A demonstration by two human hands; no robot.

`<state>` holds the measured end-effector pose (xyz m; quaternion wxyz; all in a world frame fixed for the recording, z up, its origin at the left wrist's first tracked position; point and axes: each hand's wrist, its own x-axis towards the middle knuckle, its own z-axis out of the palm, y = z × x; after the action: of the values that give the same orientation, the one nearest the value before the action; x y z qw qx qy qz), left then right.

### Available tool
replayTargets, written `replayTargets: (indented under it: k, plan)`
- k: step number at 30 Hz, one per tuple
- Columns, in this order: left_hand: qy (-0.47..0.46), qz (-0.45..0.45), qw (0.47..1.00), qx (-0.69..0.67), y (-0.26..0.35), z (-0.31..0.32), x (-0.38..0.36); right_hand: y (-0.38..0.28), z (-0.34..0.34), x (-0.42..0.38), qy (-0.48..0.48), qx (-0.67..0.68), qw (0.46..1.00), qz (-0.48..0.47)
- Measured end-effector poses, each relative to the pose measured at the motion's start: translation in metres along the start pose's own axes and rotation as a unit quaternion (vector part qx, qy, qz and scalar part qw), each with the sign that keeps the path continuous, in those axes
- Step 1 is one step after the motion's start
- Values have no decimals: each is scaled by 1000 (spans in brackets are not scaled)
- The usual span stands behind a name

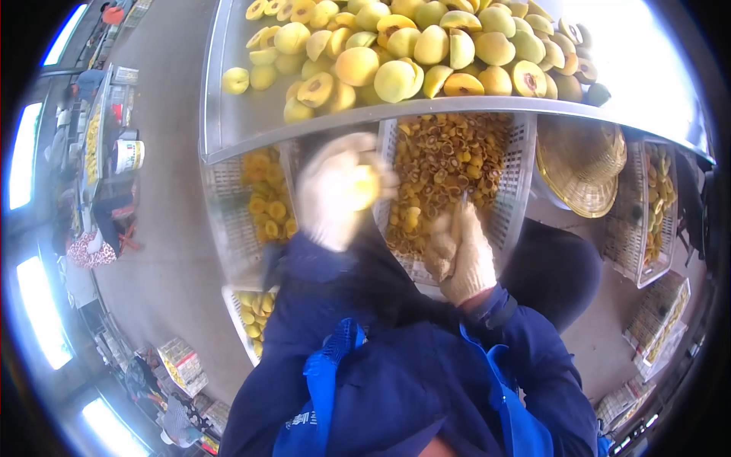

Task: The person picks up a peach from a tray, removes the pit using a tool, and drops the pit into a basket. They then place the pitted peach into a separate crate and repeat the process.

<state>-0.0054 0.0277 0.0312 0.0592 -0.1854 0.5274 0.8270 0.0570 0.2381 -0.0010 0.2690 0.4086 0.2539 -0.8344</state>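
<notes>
My left hand [329, 199], in a pale glove and blurred by motion, is closed around a yellow peach piece [365, 188] over the gap between two crates. My right hand [464, 263], also gloved, is closed above the near end of the middle crate [519, 202]. A thin tool [464, 197] pokes out from its fingers; most of it is hidden. Brown and yellow peach scraps [442, 164] fill the middle crate. Ahead, whole and halved yellow peaches [396, 76] are heaped on a metal tray table [236, 126].
A left crate [242, 228] holds cut peach halves [268, 213], with another crate of peaches [255, 312] nearer. To the right are a straw hat [582, 164] and a crate of fruit [628, 228]. People sit at a distant table [95, 145] on the far left.
</notes>
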Motion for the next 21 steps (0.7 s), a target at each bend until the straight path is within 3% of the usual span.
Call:
replayTargets:
  k: [1, 2, 3, 4, 5, 7, 8, 12, 13, 16, 20, 21]
  plan:
    - [51, 57, 980, 183, 19, -21, -5, -2, -2, 1, -1, -37, 999, -7]
    - [103, 152, 866, 465, 36, -53, -3, -4, -5, 2, 0, -69, 997, -17]
    - [154, 215, 643, 718, 55, -79, -1, -4, -6, 4, 5, -102, 994, -26]
    - [196, 207, 626, 726, 64, -107, 7, -5, -3, 1, -14, -139, 990, -38]
    - [202, 192, 696, 662, 77, -114, 9, -5, 3, -5, -34, -180, 982, -42]
    - [174, 172, 763, 599, 90, -107, 41, -8, 17, -12, -67, -268, 960, -56]
    - [129, 219, 767, 589, 87, -103, 59, -4, 21, -13, -74, -302, 948, -63]
    - [83, 152, 667, 725, 76, -50, 117, -5, 28, -12, -81, -363, 926, -69]
    - [101, 173, 620, 759, 71, -40, 122, -7, 25, -9, -97, -365, 922, -79]
    - [92, 208, 701, 676, 68, -40, 129, -11, 22, -2, -127, -336, 927, -114]
    - [106, 333, 671, 654, 45, -56, 118, -18, 23, 11, -118, -361, 912, -152]
    - [110, 376, 616, 683, 44, -57, 116, -17, 26, 10, -108, -375, 909, -145]
